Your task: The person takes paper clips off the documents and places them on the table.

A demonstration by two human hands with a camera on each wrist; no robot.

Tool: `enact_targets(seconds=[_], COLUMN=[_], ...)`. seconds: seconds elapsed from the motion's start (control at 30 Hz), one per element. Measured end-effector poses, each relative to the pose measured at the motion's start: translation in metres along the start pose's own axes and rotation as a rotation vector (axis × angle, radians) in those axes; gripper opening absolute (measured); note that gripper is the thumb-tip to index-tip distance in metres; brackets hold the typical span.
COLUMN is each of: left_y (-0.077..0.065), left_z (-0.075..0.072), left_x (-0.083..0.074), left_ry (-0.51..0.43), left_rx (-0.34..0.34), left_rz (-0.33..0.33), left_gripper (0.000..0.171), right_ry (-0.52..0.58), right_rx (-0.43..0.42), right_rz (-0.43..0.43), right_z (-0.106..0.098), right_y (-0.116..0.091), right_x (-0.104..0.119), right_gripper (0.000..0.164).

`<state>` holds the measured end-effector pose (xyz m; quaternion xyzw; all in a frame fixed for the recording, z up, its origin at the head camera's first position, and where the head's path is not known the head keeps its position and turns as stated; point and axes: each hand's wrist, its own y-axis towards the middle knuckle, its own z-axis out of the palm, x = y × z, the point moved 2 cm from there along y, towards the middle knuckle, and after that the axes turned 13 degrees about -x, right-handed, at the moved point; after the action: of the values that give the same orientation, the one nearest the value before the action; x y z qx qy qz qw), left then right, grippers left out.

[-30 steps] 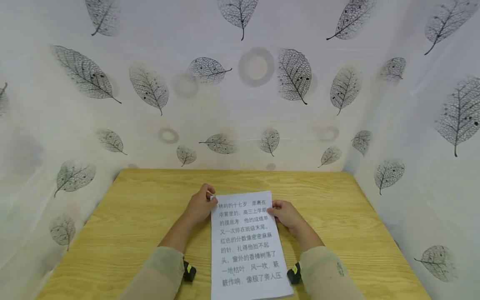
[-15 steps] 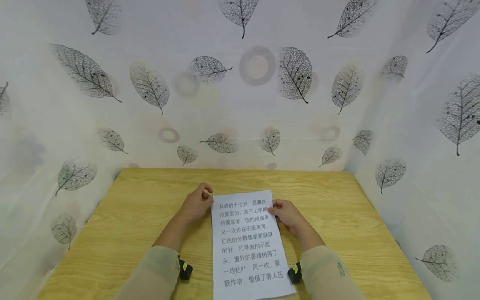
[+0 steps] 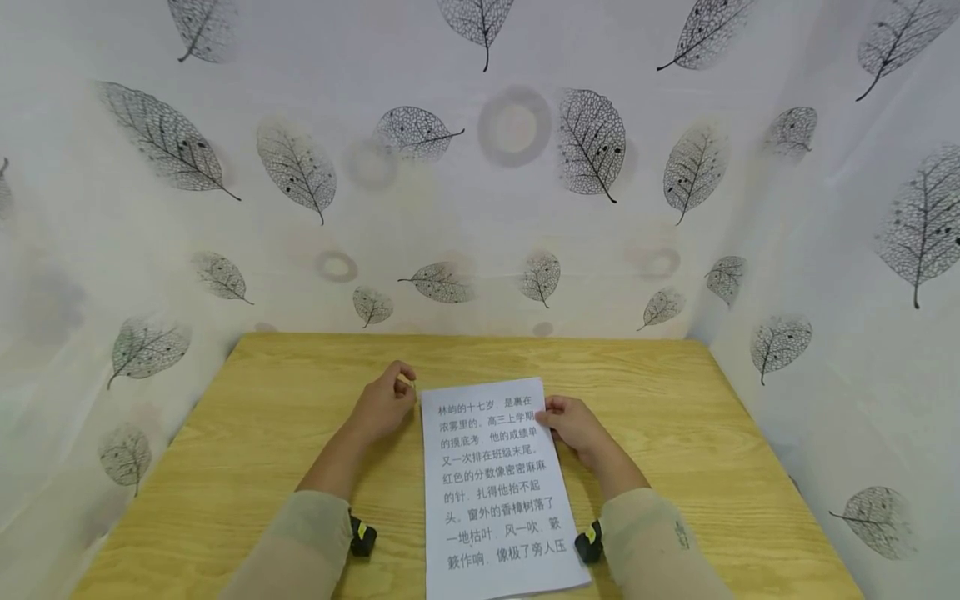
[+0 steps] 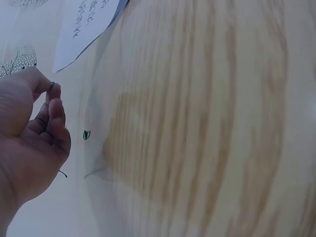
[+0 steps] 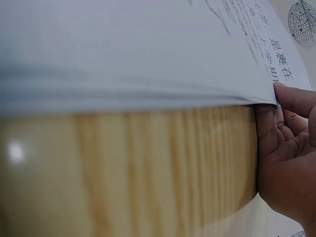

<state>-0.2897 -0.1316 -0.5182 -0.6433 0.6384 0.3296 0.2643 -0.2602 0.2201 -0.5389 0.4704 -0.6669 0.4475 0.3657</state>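
Note:
A stack of white paper sheets (image 3: 487, 492) with large printed Chinese text lies upright to the viewer on the wooden table. Its right edge is pinched by my right hand (image 3: 576, 425), thumb on top and fingers below, as the right wrist view shows. Layered page edges (image 5: 197, 96) show there. Off the stack's upper left corner, my left hand (image 3: 384, 406) is apart from the paper. Between its thumb and index fingertip it pinches a small thin wire piece, seemingly a paper clip (image 4: 51, 87), mostly covered by the fingers.
The wood-grain table (image 3: 300, 375) reaches back to a white curtain (image 3: 480, 217) printed with leaves, which encloses it at the back and both sides. Black wrist devices (image 3: 363, 536) sit at both sleeves, the right one close beside the paper's lower right edge.
My left hand has drawn away from the stack's upper left corner toward the left, with the paper clip in its fingertips. The right hand keeps its grip on the right edge.

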Motion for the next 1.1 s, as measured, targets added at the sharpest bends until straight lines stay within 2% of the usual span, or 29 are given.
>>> enact_targets(seconds=[0.23, 0.43, 0.63, 0.83, 1.1], left_y=[-0.0004, -0.0020, -0.0014, -0.0030, -0.0075], left_z=[0.0027, 0.0053, 0.0078, 0.0059, 0.0034], left_x=[-0.0001, 0.0010, 0.0063, 0.0066, 0.0082], left_ry=[0.116, 0.196, 0.223, 0.250, 0.271], left_rx=[-0.008, 0.018, 0.017, -0.020, -0.045], left_rz=[0.075, 0.097, 0.118, 0.116, 0.061], left_gripper=[0.025, 0.023, 0.023, 0.023, 0.027], right_ry=[0.006, 0.013, 0.013, 0.007, 0.004], right_rx=[0.003, 0.008, 0.005, 0.007, 0.009], right_rz=[0.005, 0.006, 0.015, 0.017, 0.014], right_z=[-0.0002, 0.0002, -0.0007, -0.0017, -0.0018], right_y=[0.0012, 0.0028, 0.0024, 0.0010, -0.0013], right_x=[-0.0012, -0.0038, -0.0026, -0.0014, 0.0006], right_gripper=[0.022, 0.022, 0.022, 0.023, 0.023])
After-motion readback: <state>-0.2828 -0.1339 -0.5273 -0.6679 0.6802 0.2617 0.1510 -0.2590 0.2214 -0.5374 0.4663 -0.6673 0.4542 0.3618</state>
